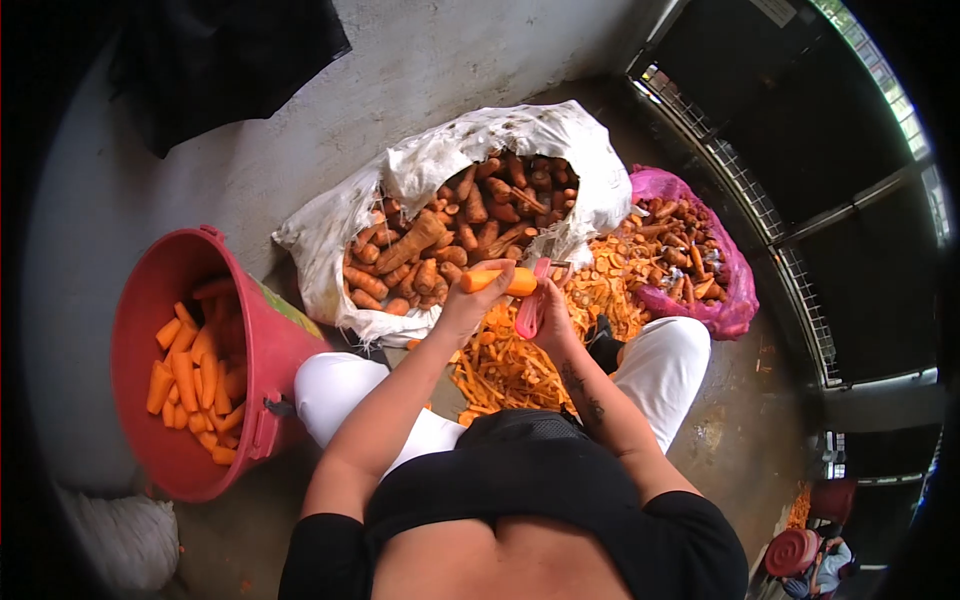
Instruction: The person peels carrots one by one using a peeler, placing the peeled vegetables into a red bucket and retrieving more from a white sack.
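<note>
My left hand (472, 308) is closed around a peeled, bright orange carrot (519, 283), which points to the right. My right hand (554, 318) grips a peeler (527, 317) with a pink handle, right at the carrot's right end. Beneath both hands lies a heap of orange peelings (510, 362), spread between my knees. Just beyond them, a torn white sack (440, 150) lies open, full of unpeeled carrots (415, 240) with dirt on their skins.
To my left stands a red bucket (128, 385) with peeled carrots (190, 375) inside. A pink bag (742, 292) of carrot pieces lies at the right. A pale wall (440, 50) rises behind the sack. Another person (828, 568) is at the far lower right, near a red container (790, 552).
</note>
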Demonstrator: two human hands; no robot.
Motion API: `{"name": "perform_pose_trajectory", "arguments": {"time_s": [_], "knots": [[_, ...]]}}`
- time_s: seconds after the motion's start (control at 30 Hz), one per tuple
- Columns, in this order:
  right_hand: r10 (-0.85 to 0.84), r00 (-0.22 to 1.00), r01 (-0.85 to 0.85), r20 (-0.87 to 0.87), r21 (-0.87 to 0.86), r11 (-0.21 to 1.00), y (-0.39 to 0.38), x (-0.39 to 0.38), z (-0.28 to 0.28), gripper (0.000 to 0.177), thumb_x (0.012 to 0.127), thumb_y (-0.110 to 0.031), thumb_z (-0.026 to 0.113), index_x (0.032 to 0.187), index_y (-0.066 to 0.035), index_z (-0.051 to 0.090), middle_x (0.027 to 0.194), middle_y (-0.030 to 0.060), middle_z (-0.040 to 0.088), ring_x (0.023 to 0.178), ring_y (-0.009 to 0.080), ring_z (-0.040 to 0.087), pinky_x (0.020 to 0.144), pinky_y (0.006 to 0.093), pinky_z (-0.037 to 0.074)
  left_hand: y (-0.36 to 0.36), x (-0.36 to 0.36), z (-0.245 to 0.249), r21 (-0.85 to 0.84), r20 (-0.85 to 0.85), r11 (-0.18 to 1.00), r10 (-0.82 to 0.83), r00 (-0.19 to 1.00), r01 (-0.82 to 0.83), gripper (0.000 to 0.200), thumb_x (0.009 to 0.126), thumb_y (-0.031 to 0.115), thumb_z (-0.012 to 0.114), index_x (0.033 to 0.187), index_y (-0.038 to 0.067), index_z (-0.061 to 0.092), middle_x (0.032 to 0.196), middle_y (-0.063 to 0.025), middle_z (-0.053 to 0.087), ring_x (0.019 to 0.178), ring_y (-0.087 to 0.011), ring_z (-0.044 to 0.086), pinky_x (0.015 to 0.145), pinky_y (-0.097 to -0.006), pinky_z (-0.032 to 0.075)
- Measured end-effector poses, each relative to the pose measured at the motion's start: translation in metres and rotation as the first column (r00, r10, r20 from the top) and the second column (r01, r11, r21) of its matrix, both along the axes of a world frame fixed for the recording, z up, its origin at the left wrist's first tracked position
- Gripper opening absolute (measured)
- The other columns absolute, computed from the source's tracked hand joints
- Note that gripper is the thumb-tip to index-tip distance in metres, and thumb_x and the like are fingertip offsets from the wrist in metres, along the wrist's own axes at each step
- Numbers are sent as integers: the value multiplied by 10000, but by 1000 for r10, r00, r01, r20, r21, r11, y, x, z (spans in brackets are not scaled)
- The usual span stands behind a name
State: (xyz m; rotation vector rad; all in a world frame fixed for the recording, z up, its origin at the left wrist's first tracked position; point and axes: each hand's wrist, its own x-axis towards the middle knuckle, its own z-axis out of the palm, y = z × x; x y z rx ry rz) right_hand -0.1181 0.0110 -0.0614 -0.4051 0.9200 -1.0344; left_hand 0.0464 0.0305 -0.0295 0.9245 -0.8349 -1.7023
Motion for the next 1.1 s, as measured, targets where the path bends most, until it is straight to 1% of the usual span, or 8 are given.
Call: {"name": "perform_pose_trajectory", "arguments": {"time_s": [0.2,0.23,0.37,0.47,0.5,0.6,0.8,1.1], "knots": [[-28,995,7,-95,-214,977,-11,-13,7,246,907,-271,532,1063,-80,547,911,17,595,757,132,589,659,287,496,11,33,32,-3,-368,882,-439,820,471,893,840,510,631,1480,65,194,1375,-114,434,1246,-261,468,1032,-453,394],[-17,990,-19,-137,-254,967,-12,-13,9,249,900,-231,547,1086,-65,537,919,26,597,752,141,590,666,285,492,10,30,35,55,-369,879,-423,828,474,940,817,423,691,1489,61,142,1311,-146,489,1076,-244,598,890,-395,515],[66,901,-280,-428,-459,843,-16,-7,26,499,897,-143,564,1338,-16,367,1049,91,613,827,145,621,752,269,505,15,29,11,38,150,936,-350,925,349,849,765,202,752,1445,24,275,1042,-155,629,644,-152,647,521,-278,516],[-125,863,-217,-490,-582,784,-13,2,38,442,896,-45,601,1297,-3,420,1057,61,604,891,142,615,797,278,504,7,31,10,-3,499,932,-311,808,361,761,738,198,755,1368,-1,378,970,-132,646,706,-150,642,590,-305,516],[-98,877,-220,-470,-575,788,-12,3,48,415,886,-32,611,1265,-8,443,1036,51,601,864,129,609,766,271,502,11,29,10,-276,623,937,5,782,213,686,710,211,755,1289,18,441,939,-114,659,805,-208,659,689,-357,513],[-17,861,-251,-508,-455,855,-7,-9,55,312,864,-60,654,1142,-30,516,890,18,591,751,84,566,632,238,456,9,38,16,-223,839,958,93,536,183,681,710,317,731,1274,70,439,948,-167,669,883,-335,652,757,-416,508],[113,868,-288,-483,-306,908,11,-16,56,242,893,-236,627,1000,-26,571,753,7,567,661,78,511,571,209,376,8,46,14,-313,760,947,204,617,72,604,766,354,689,1245,99,424,1078,-190,632,972,-359,621,798,-433,502],[282,792,-480,-541,-267,836,13,-24,63,392,921,-265,569,1208,2,577,839,-12,564,732,61,475,644,202,357,10,51,29,-320,857,942,241,455,105,454,738,256,697,1095,78,481,1025,-138,632,932,-344,624,776,-450,501]]}}
